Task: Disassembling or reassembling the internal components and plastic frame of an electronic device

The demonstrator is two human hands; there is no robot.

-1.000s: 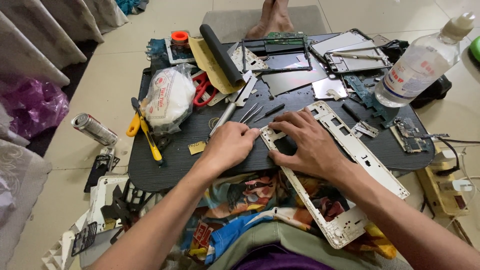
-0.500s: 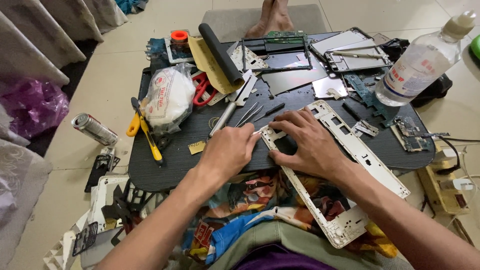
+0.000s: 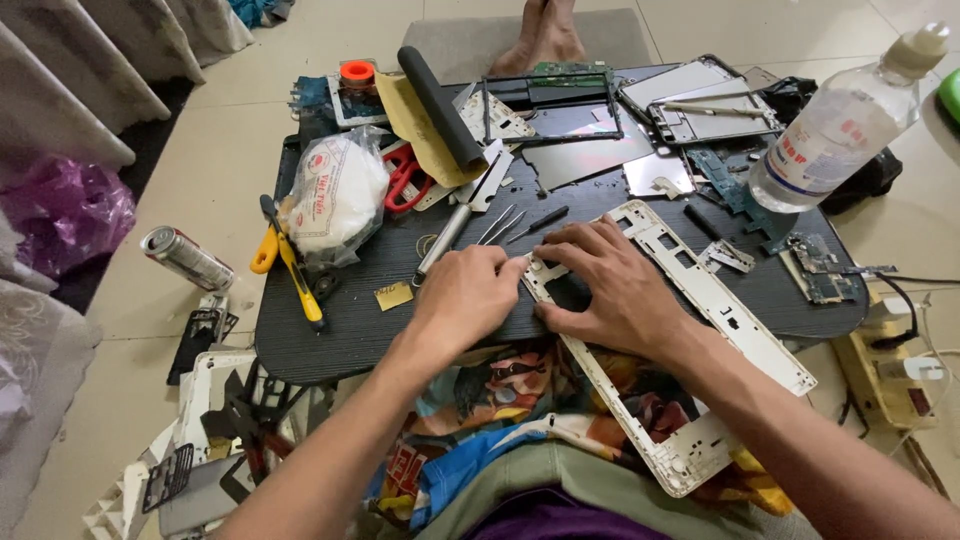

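Note:
A white plastic frame [image 3: 728, 322] with cut-out slots lies slanted across the near edge of a low black table [image 3: 360, 320] and over my lap. My right hand [image 3: 608, 288] presses flat on the frame's upper left part, fingers spread. My left hand [image 3: 468, 296] rests right beside it, fingertips pinched at the frame's left corner; whether they hold a small part is hidden. A metal tool with a grey handle [image 3: 446, 240] and thin tweezers [image 3: 497, 224] lie just beyond my left hand.
On the table are a white bag [image 3: 336, 196], red scissors [image 3: 404, 174], a yellow cutter [image 3: 294, 268], a black roll [image 3: 440, 106], tablet parts [image 3: 700, 100], circuit boards [image 3: 822, 266] and a clear bottle [image 3: 838, 126]. A can [image 3: 186, 258] lies on the floor left; a power strip [image 3: 888, 372] sits right.
Both hands stay on the frame's left end with only slight finger shifts. Nothing else has moved.

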